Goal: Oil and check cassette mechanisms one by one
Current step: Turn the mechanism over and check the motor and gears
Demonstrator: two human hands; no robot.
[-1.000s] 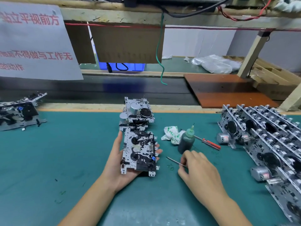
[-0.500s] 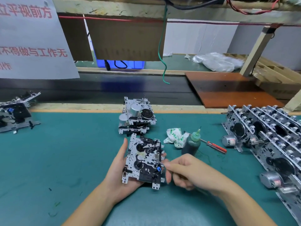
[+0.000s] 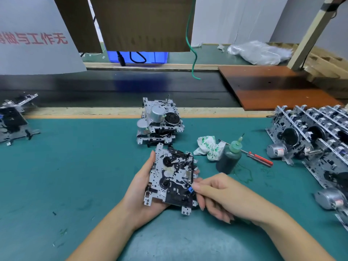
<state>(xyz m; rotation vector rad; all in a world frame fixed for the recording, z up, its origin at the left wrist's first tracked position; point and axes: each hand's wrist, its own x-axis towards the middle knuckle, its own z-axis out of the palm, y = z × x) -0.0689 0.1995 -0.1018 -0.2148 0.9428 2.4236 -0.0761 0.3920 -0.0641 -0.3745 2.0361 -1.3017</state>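
My left hand (image 3: 142, 187) cradles a silver and black cassette mechanism (image 3: 169, 178) from below, thumb along its left edge, face up. My right hand (image 3: 220, 193) pinches a thin metal pin (image 3: 187, 183) whose tip touches the mechanism's right side near a small blue part. A dark green oil bottle (image 3: 230, 157) with a narrow nozzle stands upright just right of the mechanism. A stack of mechanisms (image 3: 160, 121) sits behind the held one.
A crumpled white and green cloth (image 3: 209, 146) and a red-handled screwdriver (image 3: 258, 158) lie by the bottle. Rows of mechanisms (image 3: 312, 140) fill the right side. Another mechanism (image 3: 13, 119) lies far left. A dark conveyor belt (image 3: 113, 87) runs behind the green mat (image 3: 75, 166).
My right hand lifted the pin off the mat and brought it left to the mechanism's right side. My left hand raised and tilted the mechanism slightly.
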